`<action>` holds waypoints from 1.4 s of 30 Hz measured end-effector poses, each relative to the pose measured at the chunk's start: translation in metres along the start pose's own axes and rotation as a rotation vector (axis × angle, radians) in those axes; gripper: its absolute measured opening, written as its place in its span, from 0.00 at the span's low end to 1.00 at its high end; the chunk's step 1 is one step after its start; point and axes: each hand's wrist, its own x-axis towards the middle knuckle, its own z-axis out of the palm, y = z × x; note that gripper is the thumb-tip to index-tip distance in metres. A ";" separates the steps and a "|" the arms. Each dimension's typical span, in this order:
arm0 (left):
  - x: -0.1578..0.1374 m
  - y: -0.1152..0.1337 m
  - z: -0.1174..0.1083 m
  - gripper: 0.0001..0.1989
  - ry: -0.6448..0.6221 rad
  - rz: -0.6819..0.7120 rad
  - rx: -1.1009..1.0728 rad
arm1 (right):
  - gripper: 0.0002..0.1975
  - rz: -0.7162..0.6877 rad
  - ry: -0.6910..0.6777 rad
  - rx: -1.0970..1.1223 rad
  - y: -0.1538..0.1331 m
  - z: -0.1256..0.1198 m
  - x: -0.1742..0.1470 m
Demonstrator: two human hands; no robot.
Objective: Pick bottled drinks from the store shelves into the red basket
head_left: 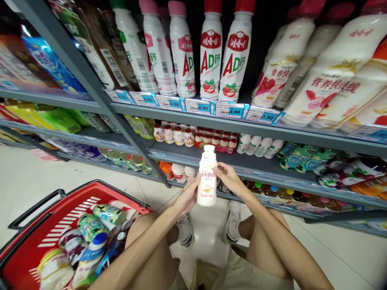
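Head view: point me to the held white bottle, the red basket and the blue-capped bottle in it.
Held white bottle point(207, 181), head view: front of its body.
Red basket point(22, 257), head view: inner wall.
Blue-capped bottle point(88, 259), head view: middle of its body.

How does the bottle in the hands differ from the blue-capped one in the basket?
The held bottle has a white cap; the blue-capped bottle has a blue one.
The held bottle's front is mostly white with red lettering; the blue-capped bottle also shows blue and green.
The held bottle is between the left hand and right hand; the blue-capped bottle lies slanted in the red basket.
Both are capped.
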 end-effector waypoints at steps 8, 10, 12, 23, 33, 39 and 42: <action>-0.003 0.001 0.002 0.30 -0.019 0.018 -0.030 | 0.26 -0.043 0.021 -0.013 -0.004 0.005 0.003; -0.003 0.001 0.001 0.30 -0.010 0.014 -0.038 | 0.27 -0.037 0.021 -0.011 -0.004 0.006 0.004; -0.004 0.000 0.000 0.30 0.010 0.009 -0.048 | 0.27 -0.021 0.019 0.003 -0.003 0.008 0.004; -0.012 0.008 0.007 0.31 0.073 -0.070 -0.114 | 0.28 -0.052 0.052 0.064 0.010 0.012 0.009; -0.010 0.010 0.003 0.35 0.149 -0.194 -0.091 | 0.34 0.053 0.075 0.059 0.002 0.016 0.007; -0.008 0.012 0.006 0.35 0.180 -0.256 -0.142 | 0.31 0.130 0.055 0.041 -0.006 0.014 0.000; -0.010 0.014 0.010 0.34 0.203 -0.284 -0.152 | 0.33 0.106 0.042 0.060 -0.006 0.013 -0.001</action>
